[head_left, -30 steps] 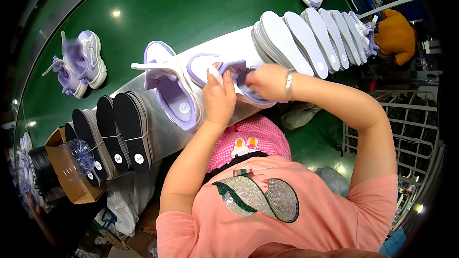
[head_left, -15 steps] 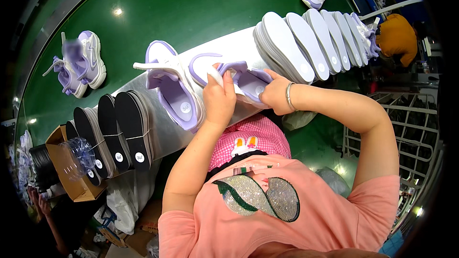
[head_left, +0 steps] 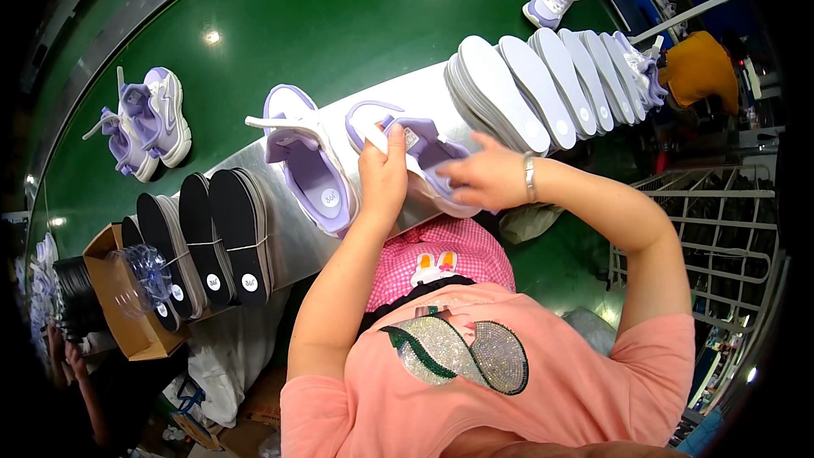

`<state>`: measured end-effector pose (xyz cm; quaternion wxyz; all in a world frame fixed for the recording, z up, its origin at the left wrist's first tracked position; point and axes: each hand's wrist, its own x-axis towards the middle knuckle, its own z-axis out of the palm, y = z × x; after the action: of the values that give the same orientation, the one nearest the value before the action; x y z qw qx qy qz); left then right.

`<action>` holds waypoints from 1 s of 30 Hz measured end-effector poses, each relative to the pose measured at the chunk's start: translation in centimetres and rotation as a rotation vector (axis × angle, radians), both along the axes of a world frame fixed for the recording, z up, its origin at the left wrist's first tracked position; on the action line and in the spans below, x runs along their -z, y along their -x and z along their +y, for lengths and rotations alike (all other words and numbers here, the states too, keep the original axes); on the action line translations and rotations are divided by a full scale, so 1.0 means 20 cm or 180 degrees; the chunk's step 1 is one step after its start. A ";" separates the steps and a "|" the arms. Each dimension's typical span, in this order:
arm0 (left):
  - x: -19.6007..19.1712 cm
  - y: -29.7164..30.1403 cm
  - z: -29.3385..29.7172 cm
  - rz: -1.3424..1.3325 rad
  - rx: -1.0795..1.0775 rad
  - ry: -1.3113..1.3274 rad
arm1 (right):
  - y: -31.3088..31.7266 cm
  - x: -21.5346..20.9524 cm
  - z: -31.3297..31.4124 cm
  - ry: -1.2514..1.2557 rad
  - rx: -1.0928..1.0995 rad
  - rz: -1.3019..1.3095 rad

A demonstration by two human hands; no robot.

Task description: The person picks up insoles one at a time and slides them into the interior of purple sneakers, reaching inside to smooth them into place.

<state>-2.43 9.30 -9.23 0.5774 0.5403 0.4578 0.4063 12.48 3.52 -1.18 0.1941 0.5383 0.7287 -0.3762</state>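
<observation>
Right now both hands grip one purple shoe (head_left: pixel 424 157): left hand (head_left: pixel 383 171) pinches its tongue, right hand (head_left: pixel 482 182) clasps its side; tugging unevenly could knock the neighbouring shoe (head_left: pixel 307 165) off the surface (head_left: pixel 280 229).

We are holding a lilac and white sneaker (head_left: pixel 424 157) over the grey desk (head_left: pixel 288 237), tilted so its open top is facing up toward us. Our left hand (head_left: pixel 383 176) is gripping its tongue side, thumb lying on the white tongue, while our right hand (head_left: pixel 483 180) is pressing its fingers into the opening at the heel end. Just beside it on the left, its mate (head_left: pixel 307 161) is lying on the desk, opening upward, a round sticker showing on the purple insole, white laces trailing leftward.
</observation>
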 end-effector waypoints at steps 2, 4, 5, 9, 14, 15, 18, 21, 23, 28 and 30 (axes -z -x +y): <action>-0.03 0.00 0.00 -0.0029 0.0047 0.0111 | -0.06 -0.05 0.00 -0.1402 0.0772 0.1115; -0.09 -0.03 0.00 0.0173 0.0097 -0.0173 | -0.08 -0.10 -0.04 -0.1325 0.0442 0.0917; -0.09 -0.04 0.00 0.0179 0.0116 -0.0176 | -0.08 -0.12 -0.07 -0.1243 0.0132 0.0714; -0.11 -0.08 0.00 0.0516 0.0047 -0.0445 | 0.01 0.00 -0.07 -0.0192 -0.0603 -0.0466; -0.16 -0.06 0.01 0.1209 0.0273 -0.0890 | -0.02 0.08 -0.05 0.0044 -0.0417 -0.0084; -0.17 -0.06 0.02 0.1164 0.0262 -0.1050 | -0.04 0.02 -0.04 -0.0016 -0.0319 0.0275; -0.20 -0.04 0.07 0.1025 0.0240 -0.0836 | -0.14 0.02 -0.02 -0.1913 0.1012 0.2400; -0.22 -0.08 0.06 0.1226 0.0231 -0.0892 | -0.36 0.08 0.07 -0.2673 0.1775 0.0715; -0.20 -0.10 0.05 0.1111 0.0168 -0.0791 | -0.45 0.17 0.05 -0.2784 0.1801 -0.0216; -0.21 -0.12 0.05 0.1134 0.0066 -0.0862 | -0.53 0.42 -0.05 -0.3170 0.1704 -0.0842; -0.22 -0.15 0.05 0.1231 0.0021 -0.0859 | -0.54 0.43 -0.09 -0.3188 0.1812 -0.0806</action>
<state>0.49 10.35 -4.86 0.4028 0.6819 0.4997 0.3508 23.25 1.76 -9.74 -0.1069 0.7795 0.6156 0.0436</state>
